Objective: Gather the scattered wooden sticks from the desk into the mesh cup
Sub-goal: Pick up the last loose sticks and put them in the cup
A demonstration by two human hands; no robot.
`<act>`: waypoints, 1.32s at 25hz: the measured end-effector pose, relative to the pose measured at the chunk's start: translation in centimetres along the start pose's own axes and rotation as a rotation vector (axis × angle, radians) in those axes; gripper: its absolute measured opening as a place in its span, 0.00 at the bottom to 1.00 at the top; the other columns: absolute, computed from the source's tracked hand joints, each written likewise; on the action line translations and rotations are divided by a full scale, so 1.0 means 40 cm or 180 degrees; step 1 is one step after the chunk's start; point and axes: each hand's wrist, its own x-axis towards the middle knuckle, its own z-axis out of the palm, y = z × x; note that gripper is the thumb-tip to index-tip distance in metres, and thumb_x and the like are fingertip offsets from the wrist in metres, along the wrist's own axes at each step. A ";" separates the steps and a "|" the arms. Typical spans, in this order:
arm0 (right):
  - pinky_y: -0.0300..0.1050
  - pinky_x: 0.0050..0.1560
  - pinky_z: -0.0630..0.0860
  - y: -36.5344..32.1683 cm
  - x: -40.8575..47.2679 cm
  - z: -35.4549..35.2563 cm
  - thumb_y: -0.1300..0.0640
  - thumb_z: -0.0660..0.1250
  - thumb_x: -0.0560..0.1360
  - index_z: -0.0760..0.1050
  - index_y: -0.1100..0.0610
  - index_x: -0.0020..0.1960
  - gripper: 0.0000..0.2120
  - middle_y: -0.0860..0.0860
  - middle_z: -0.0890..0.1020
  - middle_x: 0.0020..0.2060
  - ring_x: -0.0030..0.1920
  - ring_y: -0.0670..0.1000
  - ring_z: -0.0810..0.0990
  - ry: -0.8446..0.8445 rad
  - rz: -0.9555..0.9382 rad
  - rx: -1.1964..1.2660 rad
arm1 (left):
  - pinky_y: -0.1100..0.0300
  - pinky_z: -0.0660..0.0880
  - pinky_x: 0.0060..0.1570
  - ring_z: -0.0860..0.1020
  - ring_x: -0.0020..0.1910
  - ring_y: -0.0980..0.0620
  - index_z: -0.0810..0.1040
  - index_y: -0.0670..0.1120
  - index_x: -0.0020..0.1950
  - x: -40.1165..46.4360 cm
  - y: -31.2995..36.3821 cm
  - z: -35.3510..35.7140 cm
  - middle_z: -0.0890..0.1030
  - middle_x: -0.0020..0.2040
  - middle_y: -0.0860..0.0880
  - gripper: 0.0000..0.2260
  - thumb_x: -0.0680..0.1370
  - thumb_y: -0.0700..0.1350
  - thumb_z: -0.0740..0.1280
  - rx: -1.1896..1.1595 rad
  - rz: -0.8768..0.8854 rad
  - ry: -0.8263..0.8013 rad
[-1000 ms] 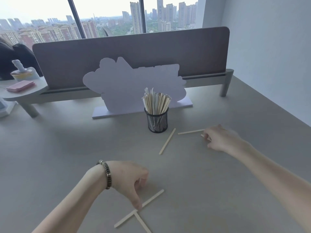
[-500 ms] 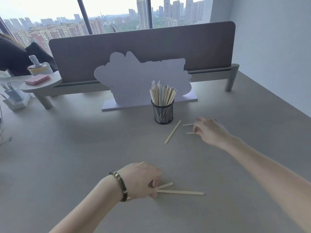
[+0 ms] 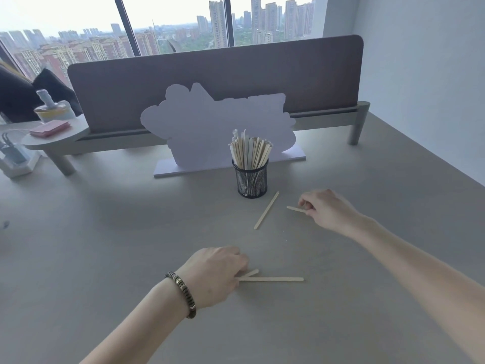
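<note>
The black mesh cup [image 3: 252,181] stands upright on the grey desk [image 3: 105,258], already packed with a sheaf of wooden sticks [image 3: 249,153] that fan out above its rim. From the cup, one loose stick [image 3: 266,210] lies flat on the desk at about five o'clock, angled from upper right to lower left and touched by neither hand. At about four o'clock from the cup, the right hand [image 3: 325,208] has its fingers curled, pinching the end of a short stick [image 3: 296,209] whose free end points toward the cup. At six o'clock, nearer the person, the left hand [image 3: 212,274] (a beaded bracelet [image 3: 182,294] on its wrist) is curled knuckles-up, its fingertips pinching the near ends of two sticks [image 3: 270,279], which spread in a narrow V toward three o'clock. Behind the cup stands a pale cut-out sign [image 3: 210,127], before a desk divider [image 3: 210,80].
</note>
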 end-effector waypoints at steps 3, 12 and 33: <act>0.50 0.54 0.76 -0.011 0.005 0.003 0.63 0.67 0.76 0.81 0.54 0.54 0.09 0.48 0.79 0.45 0.51 0.55 0.80 -0.0134 -0.0079 0.0073 | 0.50 0.71 0.50 0.77 0.54 0.43 0.72 0.48 0.55 0.004 0.011 0.016 0.76 0.54 0.48 0.06 0.80 0.42 0.58 0.0194 0.0048 0.0073; 0.53 0.58 0.76 -0.088 0.016 0.026 0.62 0.63 0.79 0.80 0.56 0.50 0.07 0.51 0.80 0.58 0.59 0.54 0.77 0.0052 -0.1198 0.0040 | 0.57 0.67 0.41 0.76 0.46 0.48 0.74 0.51 0.50 0.048 -0.042 0.004 0.77 0.46 0.54 0.06 0.74 0.45 0.62 -0.0174 -0.0198 0.0316; 0.46 0.42 0.68 -0.142 0.091 0.049 0.62 0.58 0.81 0.72 0.58 0.50 0.05 0.49 0.65 0.47 0.40 0.51 0.68 -0.0073 -0.1525 -0.0411 | 0.62 0.63 0.28 0.64 0.25 0.57 0.75 0.51 0.32 0.229 -0.214 -0.024 0.69 0.23 0.54 0.10 0.68 0.42 0.56 -0.2597 -0.0770 0.1014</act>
